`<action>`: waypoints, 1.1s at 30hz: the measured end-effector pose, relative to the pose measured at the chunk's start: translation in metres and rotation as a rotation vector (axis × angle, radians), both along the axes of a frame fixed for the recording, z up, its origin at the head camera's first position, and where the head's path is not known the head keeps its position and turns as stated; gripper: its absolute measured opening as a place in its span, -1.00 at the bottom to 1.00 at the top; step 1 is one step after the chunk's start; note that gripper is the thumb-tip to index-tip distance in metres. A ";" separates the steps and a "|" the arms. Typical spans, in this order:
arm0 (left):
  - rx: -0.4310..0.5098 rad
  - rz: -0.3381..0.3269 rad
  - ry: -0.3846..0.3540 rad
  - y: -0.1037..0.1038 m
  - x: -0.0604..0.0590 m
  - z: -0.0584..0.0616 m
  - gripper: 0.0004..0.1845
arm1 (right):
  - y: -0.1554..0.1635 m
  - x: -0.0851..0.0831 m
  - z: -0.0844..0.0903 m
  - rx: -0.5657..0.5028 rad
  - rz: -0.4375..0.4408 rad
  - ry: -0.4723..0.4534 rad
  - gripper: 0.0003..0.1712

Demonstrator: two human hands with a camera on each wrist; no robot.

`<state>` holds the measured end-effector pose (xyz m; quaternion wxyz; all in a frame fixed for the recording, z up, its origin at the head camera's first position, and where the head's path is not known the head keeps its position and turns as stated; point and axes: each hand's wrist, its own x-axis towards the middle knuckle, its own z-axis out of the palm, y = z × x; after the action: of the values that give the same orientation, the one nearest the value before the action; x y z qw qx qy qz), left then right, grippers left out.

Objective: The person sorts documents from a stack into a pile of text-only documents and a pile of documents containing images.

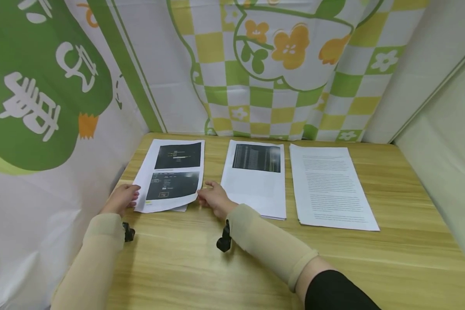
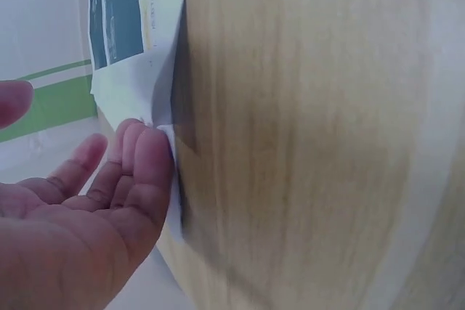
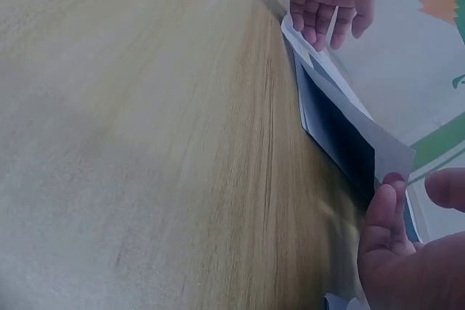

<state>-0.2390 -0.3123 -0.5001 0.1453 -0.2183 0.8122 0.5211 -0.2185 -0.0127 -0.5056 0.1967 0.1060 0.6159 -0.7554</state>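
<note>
A printed sheet (image 1: 174, 204) with two dark screenshots lies at the left of the table, its near right edge raised off the paper beneath. My left hand (image 1: 122, 198) touches the sheet's left edge; in the left wrist view the fingertips (image 2: 145, 139) meet the paper while the thumb stays apart. At the opposite edge is my right hand (image 1: 217, 200). Its fingertips (image 3: 392, 190) touch the raised corner in the right wrist view, with the thumb away from the paper. Under the sheet, the corner of another paper (image 1: 180, 208) peeks out.
A middle paper stack (image 1: 253, 193), with one dark screenshot on top, lies just right of my right hand. Farther right sits a stack of text pages (image 1: 329, 189). Patterned cloth (image 1: 263, 99) hangs behind the wooden table (image 1: 170, 258), and white cloth borders its left side.
</note>
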 end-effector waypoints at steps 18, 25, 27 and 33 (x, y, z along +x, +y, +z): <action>0.046 -0.071 -0.100 0.006 0.004 0.017 -0.33 | 0.003 -0.001 -0.002 0.086 0.081 0.037 -0.23; 0.229 -0.086 -0.115 -0.004 0.011 0.018 -0.44 | 0.004 0.002 -0.001 0.044 0.091 0.012 -0.24; 0.286 -0.088 -0.127 -0.005 0.012 0.018 -0.46 | 0.004 0.003 0.000 0.030 0.090 0.003 -0.25; 0.310 -0.134 -0.158 -0.006 0.018 0.020 -0.38 | 0.004 0.005 0.000 -0.040 0.075 -0.040 -0.25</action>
<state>-0.2208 -0.3180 -0.4803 0.2750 -0.1787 0.7209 0.6105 -0.2132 -0.0087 -0.5055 0.2393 0.0939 0.6002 -0.7574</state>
